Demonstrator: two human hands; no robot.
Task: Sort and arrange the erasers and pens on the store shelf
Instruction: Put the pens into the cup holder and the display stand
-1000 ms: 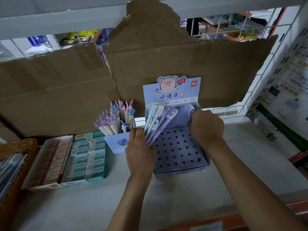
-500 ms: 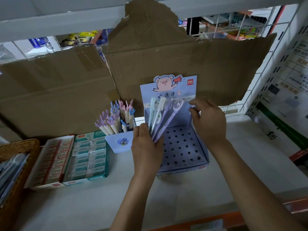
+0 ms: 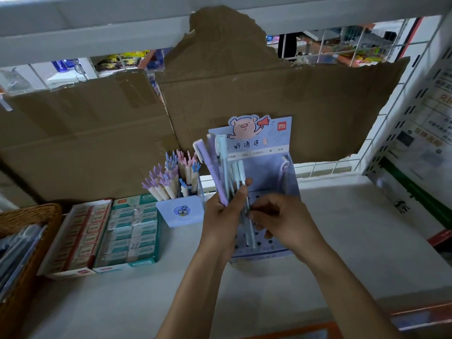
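Fanned pastel pens, upright, mid-air

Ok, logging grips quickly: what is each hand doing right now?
Left hand: grips the bunch of pens.
Right hand: pinches one light teal pen from that bunch.

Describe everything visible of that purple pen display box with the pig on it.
The display box looks like printed lilac cardboard. Its upright back card shows a pink pig with a megaphone, a red badge and Chinese lettering. Its base has rows of dark holes, most visible ones empty; one pen stands at the back right. It sits on the white shelf before brown cardboard. The left hand, gripping pens, and the right hand partly hide it.
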